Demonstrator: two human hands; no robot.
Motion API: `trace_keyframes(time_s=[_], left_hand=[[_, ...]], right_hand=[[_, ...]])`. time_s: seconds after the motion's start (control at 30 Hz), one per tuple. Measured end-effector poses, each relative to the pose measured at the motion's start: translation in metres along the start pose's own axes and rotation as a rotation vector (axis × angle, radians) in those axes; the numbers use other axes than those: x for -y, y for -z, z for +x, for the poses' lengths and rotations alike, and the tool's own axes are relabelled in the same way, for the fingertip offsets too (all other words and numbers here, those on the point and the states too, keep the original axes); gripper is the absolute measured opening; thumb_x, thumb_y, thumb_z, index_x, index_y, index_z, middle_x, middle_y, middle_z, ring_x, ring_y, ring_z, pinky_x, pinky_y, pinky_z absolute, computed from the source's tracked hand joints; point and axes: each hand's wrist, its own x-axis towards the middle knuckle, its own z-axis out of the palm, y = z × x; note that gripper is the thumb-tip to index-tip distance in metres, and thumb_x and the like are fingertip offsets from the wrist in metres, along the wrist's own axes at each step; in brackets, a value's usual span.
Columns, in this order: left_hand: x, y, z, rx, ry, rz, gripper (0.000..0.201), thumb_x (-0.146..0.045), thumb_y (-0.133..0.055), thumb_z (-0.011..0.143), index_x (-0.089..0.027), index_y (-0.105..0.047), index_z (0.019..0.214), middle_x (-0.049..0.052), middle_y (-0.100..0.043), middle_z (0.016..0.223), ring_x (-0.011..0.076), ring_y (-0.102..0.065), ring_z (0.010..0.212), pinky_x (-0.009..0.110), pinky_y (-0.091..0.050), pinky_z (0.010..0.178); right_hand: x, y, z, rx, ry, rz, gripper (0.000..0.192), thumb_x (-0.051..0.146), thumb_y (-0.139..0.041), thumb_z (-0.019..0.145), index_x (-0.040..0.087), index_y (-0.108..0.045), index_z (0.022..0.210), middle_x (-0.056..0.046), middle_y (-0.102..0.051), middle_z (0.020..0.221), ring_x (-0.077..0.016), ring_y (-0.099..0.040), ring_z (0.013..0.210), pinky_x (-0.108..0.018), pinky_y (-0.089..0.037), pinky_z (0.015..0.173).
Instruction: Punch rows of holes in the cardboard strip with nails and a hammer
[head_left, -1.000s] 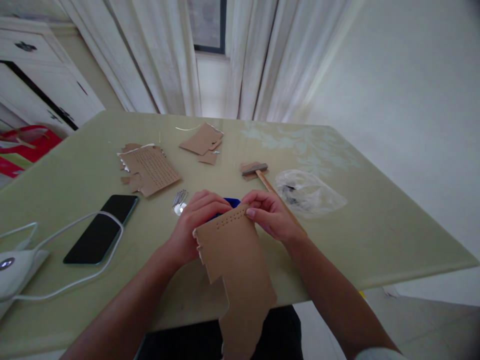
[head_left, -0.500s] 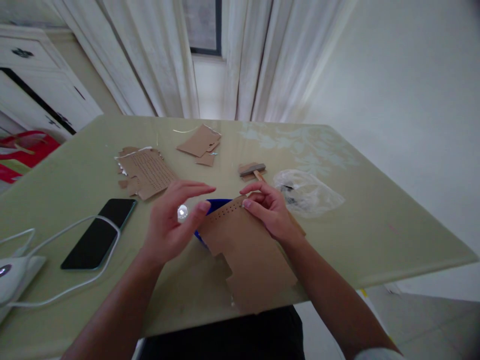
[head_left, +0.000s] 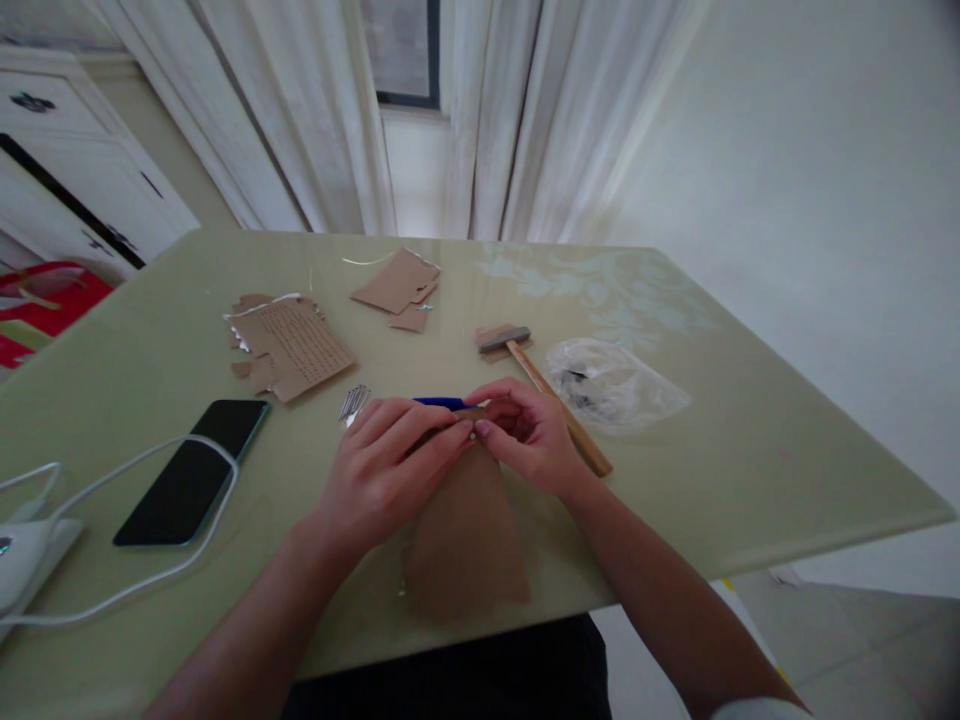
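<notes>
A brown cardboard piece (head_left: 476, 540) hangs in front of me, tilted, with its lower end near the table's front edge. At its upper edge, my left hand (head_left: 390, 470) is closed on the cardboard, thumb and fingers together. My right hand (head_left: 529, 435) pinches the same edge just beside it, so the fingertips of both hands nearly meet. My fingers cover the row of small holes along that edge. Behind the hands shows the rim of a blue object (head_left: 442, 402), mostly hidden. Several slim silver nails (head_left: 354, 402) lie left of it, partly covered by my left hand.
A hammer (head_left: 555, 395) with a wooden handle lies right of my hands, beside a clear plastic bag (head_left: 619, 385). Punched cardboard (head_left: 292, 345) and more cardboard scraps (head_left: 397, 282) lie farther back. At left are a phone (head_left: 191, 470) and a white cable (head_left: 142, 590).
My left hand has moved right and closed on the cardboard's top edge. The cardboard has swung, its lower end moving left. The nails and hammer handle show more now.
</notes>
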Motion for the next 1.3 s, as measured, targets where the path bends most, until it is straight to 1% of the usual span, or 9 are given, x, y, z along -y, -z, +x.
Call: trace_keyframes(time_s=[0.23,0.5,0.57,0.67,0.7,0.8,0.87,1.03,1.3], left_hand=[[-0.001,0.001,-0.001,0.001,-0.102,0.121,0.022,-0.011,-0.076,0.100,-0.024,-0.073,0.118,0.004,-0.087,0.113,0.0229,-0.077,0.095,0.040,-0.057,0.085],[-0.013,-0.003,0.002,-0.116,-0.083,-0.042,0.022,-0.011,-0.076,0.096,-0.024,-0.065,0.109,0.005,-0.088,0.109,0.0225,-0.081,0.095,0.039,-0.058,0.084],[-0.010,-0.002,0.003,-0.177,0.047,-0.079,0.019,-0.012,-0.070,0.098,-0.025,-0.062,0.108,0.004,-0.087,0.106,0.0212,-0.079,0.091,0.037,-0.058,0.085],[0.013,0.004,0.001,-0.234,0.455,0.098,0.005,-0.027,-0.066,0.105,-0.026,-0.066,0.109,0.003,-0.082,0.092,0.0220,-0.075,0.080,0.036,-0.057,0.080],[0.025,0.008,0.000,-0.166,0.607,0.181,0.011,-0.036,-0.064,0.107,-0.026,-0.068,0.109,0.004,-0.080,0.090,0.0238,-0.075,0.080,0.037,-0.057,0.080],[0.063,0.018,-0.010,0.251,1.014,0.449,0.032,-0.048,-0.053,0.107,-0.025,-0.075,0.111,0.012,-0.080,0.093,0.0350,-0.076,0.084,0.047,-0.056,0.078],[0.082,0.021,-0.017,0.462,1.096,0.540,0.041,-0.050,-0.047,0.106,-0.023,-0.078,0.108,0.020,-0.080,0.098,0.0412,-0.076,0.087,0.052,-0.056,0.075],[0.095,0.015,-0.025,0.630,1.191,0.519,0.045,-0.047,-0.048,0.102,-0.020,-0.082,0.114,0.026,-0.081,0.111,0.0475,-0.078,0.099,0.055,-0.059,0.076],[0.085,0.004,-0.017,0.725,1.132,0.469,0.050,-0.043,-0.040,0.108,-0.015,-0.081,0.116,0.027,-0.082,0.119,0.0435,-0.080,0.108,0.048,-0.060,0.085]], right_hand=[[0.005,-0.001,-0.002,0.004,0.074,-0.115,0.018,0.028,-0.077,0.100,0.024,-0.079,0.117,-0.003,-0.076,0.084,-0.0152,-0.069,0.068,-0.025,-0.054,0.061],[0.004,-0.005,-0.004,-0.008,0.053,-0.179,0.019,0.032,-0.075,0.102,0.023,-0.078,0.119,0.000,-0.071,0.076,-0.0141,-0.061,0.060,-0.025,-0.047,0.056],[0.002,-0.004,-0.002,-0.050,0.034,-0.146,0.019,0.034,-0.078,0.101,0.024,-0.079,0.117,0.001,-0.067,0.072,-0.0136,-0.056,0.057,-0.025,-0.042,0.052],[0.000,0.003,0.004,-0.167,0.003,-0.042,0.021,0.038,-0.084,0.095,0.024,-0.080,0.110,0.001,-0.067,0.073,-0.0142,-0.055,0.060,-0.025,-0.041,0.053],[-0.001,0.005,0.007,-0.205,-0.013,0.003,0.022,0.038,-0.085,0.092,0.024,-0.080,0.109,0.001,-0.068,0.074,-0.0142,-0.056,0.061,-0.025,-0.042,0.055],[-0.003,0.012,0.015,-0.282,-0.097,0.151,0.027,0.037,-0.089,0.086,0.025,-0.081,0.108,0.002,-0.068,0.076,-0.0139,-0.057,0.064,-0.024,-0.044,0.057],[-0.005,0.015,0.019,-0.313,-0.157,0.231,0.030,0.038,-0.092,0.082,0.025,-0.080,0.107,0.002,-0.068,0.077,-0.0136,-0.057,0.063,-0.024,-0.045,0.056],[-0.010,0.018,0.023,-0.314,-0.238,0.315,0.038,0.038,-0.096,0.077,0.024,-0.078,0.107,0.003,-0.068,0.078,-0.0136,-0.058,0.062,-0.025,-0.047,0.053],[-0.016,0.022,0.028,-0.325,-0.223,0.339,0.041,0.038,-0.098,0.073,0.023,-0.078,0.105,0.004,-0.068,0.075,-0.0120,-0.058,0.061,-0.023,-0.047,0.054]])
